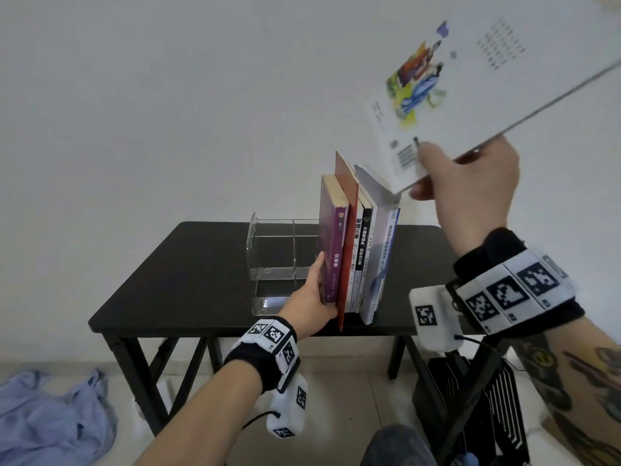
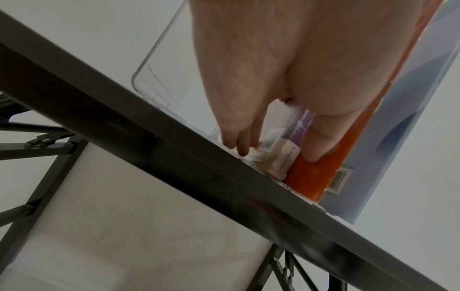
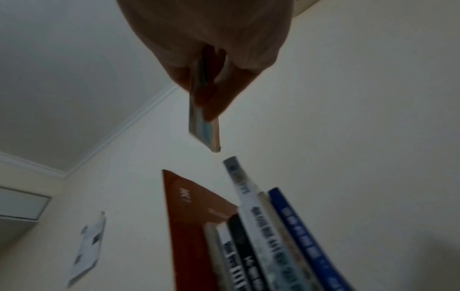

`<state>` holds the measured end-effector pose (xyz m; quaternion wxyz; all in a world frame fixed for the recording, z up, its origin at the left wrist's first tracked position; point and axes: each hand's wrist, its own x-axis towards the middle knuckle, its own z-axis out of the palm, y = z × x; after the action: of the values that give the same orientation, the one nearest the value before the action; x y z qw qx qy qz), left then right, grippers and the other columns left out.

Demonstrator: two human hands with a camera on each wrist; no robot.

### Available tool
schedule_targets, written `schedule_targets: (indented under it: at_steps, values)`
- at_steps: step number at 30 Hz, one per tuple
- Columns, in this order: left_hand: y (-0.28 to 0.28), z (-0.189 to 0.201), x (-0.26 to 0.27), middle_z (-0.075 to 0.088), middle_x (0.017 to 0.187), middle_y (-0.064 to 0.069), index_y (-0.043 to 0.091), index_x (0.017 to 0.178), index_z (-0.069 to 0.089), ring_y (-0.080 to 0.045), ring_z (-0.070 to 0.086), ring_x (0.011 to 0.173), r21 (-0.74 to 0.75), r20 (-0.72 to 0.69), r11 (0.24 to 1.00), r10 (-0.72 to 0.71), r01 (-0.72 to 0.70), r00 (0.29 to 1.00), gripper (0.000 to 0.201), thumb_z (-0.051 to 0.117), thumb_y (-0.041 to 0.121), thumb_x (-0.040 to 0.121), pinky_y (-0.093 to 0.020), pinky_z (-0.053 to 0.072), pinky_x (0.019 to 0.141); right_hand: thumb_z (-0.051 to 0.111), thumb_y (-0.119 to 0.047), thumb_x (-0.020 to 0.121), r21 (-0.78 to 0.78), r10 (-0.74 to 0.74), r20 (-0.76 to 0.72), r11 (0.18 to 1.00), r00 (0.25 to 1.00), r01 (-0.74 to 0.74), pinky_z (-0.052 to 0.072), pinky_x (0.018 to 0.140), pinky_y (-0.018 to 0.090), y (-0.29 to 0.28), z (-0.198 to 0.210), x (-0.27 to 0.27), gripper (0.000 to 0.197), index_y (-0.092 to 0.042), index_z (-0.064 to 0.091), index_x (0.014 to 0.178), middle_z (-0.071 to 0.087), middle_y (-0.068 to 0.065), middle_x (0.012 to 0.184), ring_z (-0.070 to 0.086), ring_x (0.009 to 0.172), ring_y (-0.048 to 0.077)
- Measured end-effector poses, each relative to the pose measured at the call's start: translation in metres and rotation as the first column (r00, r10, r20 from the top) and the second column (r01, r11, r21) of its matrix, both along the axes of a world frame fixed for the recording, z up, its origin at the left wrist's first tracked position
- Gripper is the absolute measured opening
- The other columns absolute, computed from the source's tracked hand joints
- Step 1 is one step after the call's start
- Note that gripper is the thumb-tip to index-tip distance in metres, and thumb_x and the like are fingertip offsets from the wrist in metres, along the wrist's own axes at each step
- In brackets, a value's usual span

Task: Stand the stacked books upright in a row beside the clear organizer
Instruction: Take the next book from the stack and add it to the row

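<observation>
Several books stand upright in a row (image 1: 356, 250) on the black table (image 1: 188, 284), right of the clear organizer (image 1: 279, 260). The purple book (image 1: 331, 243) is leftmost, then a tall red one (image 1: 347, 237) (image 2: 306, 173). My left hand (image 1: 312, 294) (image 2: 248, 98) rests against the purple book's cover with straight fingers, its thumb on the red book. My right hand (image 1: 467, 176) is raised above the row and pinches a thin white book with a colourful picture (image 1: 470, 82) (image 3: 205, 126) by its lower corner, tilted over the row's right end.
A blue cloth (image 1: 50, 422) lies on the floor at the left. A black ribbed object (image 1: 470, 405) stands under the table's right side. A white wall rises behind the table. The table's right part (image 1: 423, 250) is bare beside the row.
</observation>
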<state>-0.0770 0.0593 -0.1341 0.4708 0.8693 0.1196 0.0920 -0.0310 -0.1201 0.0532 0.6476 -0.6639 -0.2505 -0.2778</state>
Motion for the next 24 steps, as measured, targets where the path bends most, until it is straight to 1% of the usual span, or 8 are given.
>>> schedule_targets:
  at_steps: [2, 4, 7, 12, 15, 20, 22, 24]
  values:
    - [0.001, 0.000, 0.001, 0.062, 0.129, -0.004, 0.043, 0.152, -0.013, -0.020, 0.060, 0.118, 0.005, -0.001, 1.000, -0.004, 0.004, 1.000, 0.107, 0.068, 0.014, 0.088, -0.036, 0.048, 0.100, 0.064, -0.014, 0.084, -0.060, 0.063, -0.056, 0.996, 0.996, -0.066, 0.059, 0.050, 0.034, 0.009, 0.000, -0.006, 0.011, -0.005, 0.068, 0.078, 0.072, 0.002, 0.063, 0.070, 0.049, 0.020]
    - [0.001, -0.001, 0.002, 0.062, 0.130, -0.004, 0.044, 0.152, -0.012, -0.020, 0.061, 0.116, 0.001, 0.004, 1.000, 0.000, 0.000, 1.000, 0.106, 0.068, 0.016, 0.088, -0.038, 0.048, 0.101, 0.062, -0.017, 0.084, -0.091, 0.078, -0.051, 0.992, 0.996, -0.083, 0.061, 0.056, 0.041, 0.017, -0.005, -0.009, 0.015, -0.008, 0.071, 0.077, 0.073, 0.003, 0.062, 0.071, 0.051, 0.019]
    - [0.003, -0.005, 0.003, 0.063, 0.127, -0.003, 0.047, 0.150, -0.012, -0.019, 0.062, 0.113, -0.022, 0.006, 1.000, -0.006, 0.006, 1.000, 0.107, 0.068, 0.017, 0.087, -0.043, 0.049, 0.101, 0.062, -0.024, 0.087, -0.114, 0.079, -0.046, 0.990, 0.996, -0.084, 0.061, 0.063, 0.042, 0.023, -0.012, -0.014, 0.020, -0.014, 0.072, 0.073, 0.073, -0.001, 0.061, 0.071, 0.053, 0.013]
    - [0.004, -0.006, 0.005, 0.064, 0.126, 0.000, 0.050, 0.149, -0.012, -0.016, 0.066, 0.105, 0.001, 0.019, 1.000, -0.009, 0.009, 1.000, 0.106, 0.068, 0.019, 0.087, -0.042, 0.053, 0.096, 0.063, -0.030, 0.089, -0.163, 0.063, -0.074, 0.984, 0.995, -0.074, 0.058, 0.064, 0.028, 0.030, -0.016, -0.027, 0.033, -0.012, 0.071, 0.063, 0.069, -0.014, 0.055, 0.069, 0.053, 0.005]
    - [0.004, -0.008, 0.005, 0.066, 0.123, 0.000, 0.051, 0.149, -0.011, -0.016, 0.068, 0.102, 0.007, 0.029, 1.000, 0.001, -0.001, 1.000, 0.106, 0.068, 0.018, 0.087, -0.042, 0.053, 0.095, 0.063, -0.031, 0.089, -0.152, 0.072, -0.079, 0.985, 0.994, -0.083, 0.057, 0.069, 0.028, 0.035, -0.022, -0.038, 0.040, -0.012, 0.070, 0.055, 0.068, -0.014, 0.053, 0.067, 0.052, 0.005]
    - [0.004, -0.009, 0.005, 0.068, 0.116, -0.001, 0.051, 0.149, -0.012, -0.016, 0.069, 0.095, 0.026, 0.007, 1.000, 0.000, 0.000, 1.000, 0.107, 0.066, 0.015, 0.086, -0.038, 0.055, 0.089, 0.064, -0.026, 0.089, -0.107, 0.097, -0.019, 0.989, 0.995, -0.098, 0.055, 0.064, 0.024, 0.044, -0.035, -0.048, 0.037, -0.017, 0.068, 0.054, 0.068, -0.013, 0.053, 0.067, 0.053, 0.003]
    - [0.004, -0.011, 0.005, 0.069, 0.112, 0.000, 0.048, 0.150, -0.009, -0.015, 0.070, 0.088, 0.043, 0.018, 0.999, 0.008, -0.009, 1.000, 0.105, 0.066, 0.015, 0.085, -0.033, 0.057, 0.082, 0.064, -0.025, 0.089, -0.198, 0.080, 0.043, 0.978, 0.996, -0.070, 0.051, 0.062, 0.017, 0.050, -0.042, -0.048, 0.034, -0.014, 0.070, 0.057, 0.067, -0.010, 0.051, 0.066, 0.055, 0.003]
    - [0.006, -0.012, 0.005, 0.070, 0.108, 0.001, 0.043, 0.151, 0.001, -0.015, 0.069, 0.085, 0.055, 0.028, 0.998, 0.014, -0.016, 0.999, 0.097, 0.066, 0.017, 0.084, -0.029, 0.057, 0.074, 0.061, -0.025, 0.092, -0.354, 0.070, 0.091, 0.934, 0.993, -0.033, 0.046, 0.053, 0.012, 0.057, -0.052, -0.047, 0.030, -0.008, 0.070, 0.069, 0.068, -0.003, 0.055, 0.063, 0.053, 0.008]
